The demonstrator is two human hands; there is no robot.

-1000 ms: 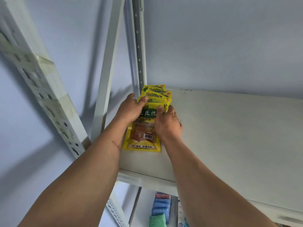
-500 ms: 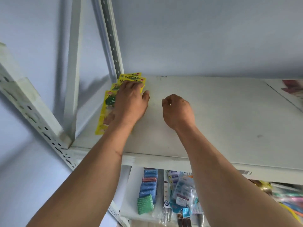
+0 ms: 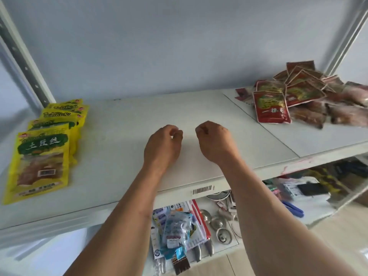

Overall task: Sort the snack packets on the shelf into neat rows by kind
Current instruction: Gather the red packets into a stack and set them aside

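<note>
Over the shelf [image 3: 199,108], both hands curl loosely, empty; yellow packets [image 3: 39,154] read "土豆丝".

A pale blue wall [image 3: 159,46] fills the upper frame. Slotted metal uprights [image 3: 22,62] rise at the upper left and upper right. Low in the centre, a lower shelf [image 3: 223,250] holds blue packets [image 3: 176,234], round metal strainers [image 3: 224,236] and a bundle of chopsticks [image 3: 181,264]. A barcode label [image 3: 202,189] sits just above them.

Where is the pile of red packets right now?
In the head view, the red packets lie heaped at the shelf's far right, against the back wall, well clear of both hands.
</note>
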